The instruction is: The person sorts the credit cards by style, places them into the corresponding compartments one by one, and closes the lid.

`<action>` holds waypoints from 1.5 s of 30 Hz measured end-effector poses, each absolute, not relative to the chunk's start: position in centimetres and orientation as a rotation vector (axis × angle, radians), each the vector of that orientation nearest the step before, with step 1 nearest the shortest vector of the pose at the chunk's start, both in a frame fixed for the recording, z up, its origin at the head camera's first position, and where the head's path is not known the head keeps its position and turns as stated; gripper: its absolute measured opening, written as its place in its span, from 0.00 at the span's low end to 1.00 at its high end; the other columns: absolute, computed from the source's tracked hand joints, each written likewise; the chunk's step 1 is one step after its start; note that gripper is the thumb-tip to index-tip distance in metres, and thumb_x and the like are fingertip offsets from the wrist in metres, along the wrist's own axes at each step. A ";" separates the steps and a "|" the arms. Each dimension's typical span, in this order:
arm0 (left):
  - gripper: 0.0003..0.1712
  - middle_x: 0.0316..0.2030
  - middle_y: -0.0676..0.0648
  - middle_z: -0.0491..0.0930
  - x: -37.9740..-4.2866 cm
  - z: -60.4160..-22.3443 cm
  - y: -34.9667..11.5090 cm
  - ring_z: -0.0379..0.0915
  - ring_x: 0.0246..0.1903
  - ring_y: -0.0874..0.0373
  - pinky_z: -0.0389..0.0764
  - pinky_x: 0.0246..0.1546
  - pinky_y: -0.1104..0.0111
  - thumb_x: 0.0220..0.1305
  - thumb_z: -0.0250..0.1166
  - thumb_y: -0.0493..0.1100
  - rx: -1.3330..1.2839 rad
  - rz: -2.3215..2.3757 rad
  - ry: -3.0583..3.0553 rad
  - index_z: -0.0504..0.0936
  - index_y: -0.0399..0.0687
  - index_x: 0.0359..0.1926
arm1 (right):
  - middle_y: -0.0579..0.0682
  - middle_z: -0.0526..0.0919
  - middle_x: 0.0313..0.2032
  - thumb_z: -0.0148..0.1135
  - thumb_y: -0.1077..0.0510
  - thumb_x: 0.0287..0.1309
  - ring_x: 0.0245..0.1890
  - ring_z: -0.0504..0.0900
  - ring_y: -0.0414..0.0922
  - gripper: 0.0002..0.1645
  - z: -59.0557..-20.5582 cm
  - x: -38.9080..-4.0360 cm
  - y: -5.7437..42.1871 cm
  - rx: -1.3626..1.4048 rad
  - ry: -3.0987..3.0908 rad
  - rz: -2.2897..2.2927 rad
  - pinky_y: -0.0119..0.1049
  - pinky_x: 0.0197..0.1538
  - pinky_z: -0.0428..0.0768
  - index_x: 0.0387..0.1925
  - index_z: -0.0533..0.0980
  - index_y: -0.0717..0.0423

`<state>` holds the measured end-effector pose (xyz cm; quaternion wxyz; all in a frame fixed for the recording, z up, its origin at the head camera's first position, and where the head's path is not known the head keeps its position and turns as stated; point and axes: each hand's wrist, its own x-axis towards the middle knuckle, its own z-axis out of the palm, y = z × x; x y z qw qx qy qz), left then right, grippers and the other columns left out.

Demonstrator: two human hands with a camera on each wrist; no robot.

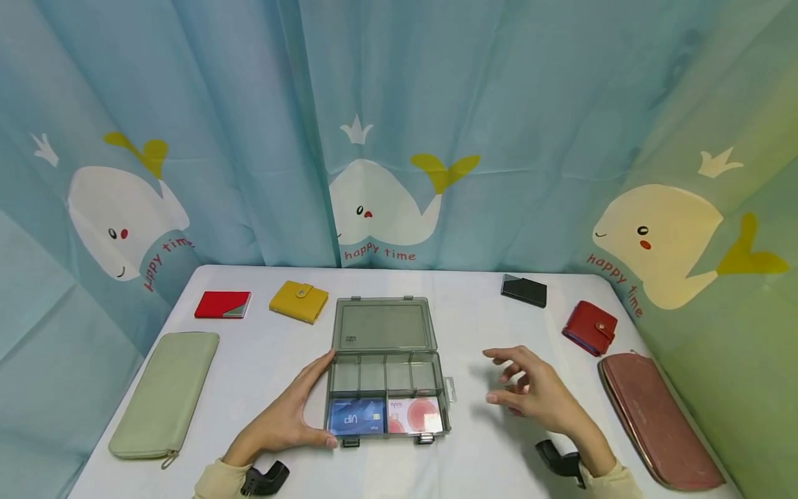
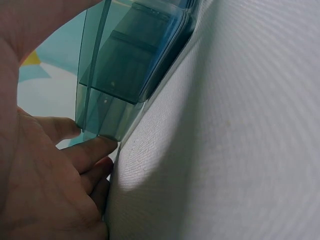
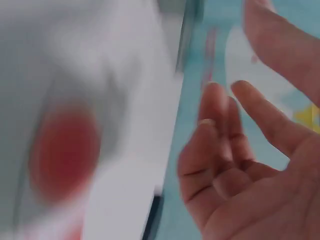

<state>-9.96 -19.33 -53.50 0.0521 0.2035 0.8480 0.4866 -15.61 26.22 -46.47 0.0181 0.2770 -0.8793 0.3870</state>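
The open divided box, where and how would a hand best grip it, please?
Probably grip the box by its side walls, from left and right: they stand upright, while the lid extends behind and latches line the front.

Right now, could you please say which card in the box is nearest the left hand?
The blue card; the pink-and-white card lies farther off, to its right.

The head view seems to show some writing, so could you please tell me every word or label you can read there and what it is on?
"happy time": in red, three times, on the curtain.
"VIP": upside down on the blue card.
Too small to read: the other print on that card, the lettering on the pink-and-white card, and the mark on the lid.
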 end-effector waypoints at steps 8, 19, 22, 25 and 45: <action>0.81 0.84 0.37 0.50 -10.0 -53.5 -19.4 0.48 0.81 0.32 0.56 0.72 0.26 0.40 0.88 0.58 0.633 1.476 2.581 0.46 0.50 0.87 | 0.53 0.81 0.45 0.89 0.56 0.40 0.42 0.78 0.46 0.43 -46.8 -15.5 31.7 0.486 -3.098 0.886 0.30 0.33 0.77 0.61 0.82 0.58; 0.81 0.84 0.37 0.50 -9.9 -53.5 -19.2 0.48 0.81 0.31 0.55 0.73 0.26 0.40 0.88 0.58 0.624 1.490 2.573 0.46 0.50 0.87 | 0.48 0.78 0.40 0.91 0.56 0.35 0.43 0.74 0.46 0.35 -48.0 -15.4 33.4 0.353 -3.184 0.787 0.31 0.38 0.76 0.49 0.84 0.51; 0.81 0.84 0.36 0.50 -9.8 -53.5 -19.2 0.48 0.81 0.31 0.55 0.73 0.26 0.40 0.88 0.59 0.614 1.489 2.575 0.46 0.51 0.87 | 0.48 0.78 0.40 0.91 0.55 0.34 0.43 0.74 0.46 0.33 -48.2 -15.6 33.5 0.332 -3.198 0.795 0.32 0.39 0.76 0.46 0.84 0.49; 0.81 0.84 0.36 0.50 -9.8 -53.4 -19.3 0.48 0.81 0.31 0.55 0.73 0.26 0.40 0.88 0.59 0.607 1.488 2.575 0.46 0.51 0.87 | 0.48 0.78 0.40 0.91 0.54 0.34 0.43 0.74 0.46 0.33 -48.3 -15.9 33.5 0.326 -3.201 0.810 0.33 0.40 0.76 0.45 0.82 0.51; 0.82 0.84 0.37 0.50 -10.0 -53.6 -19.4 0.48 0.81 0.30 0.55 0.72 0.26 0.39 0.89 0.58 0.635 1.478 2.579 0.45 0.50 0.87 | 0.53 0.79 0.37 0.67 0.71 0.66 0.30 0.80 0.32 0.19 -48.3 -13.9 33.5 0.399 -3.051 1.208 0.30 0.31 0.83 0.52 0.68 0.61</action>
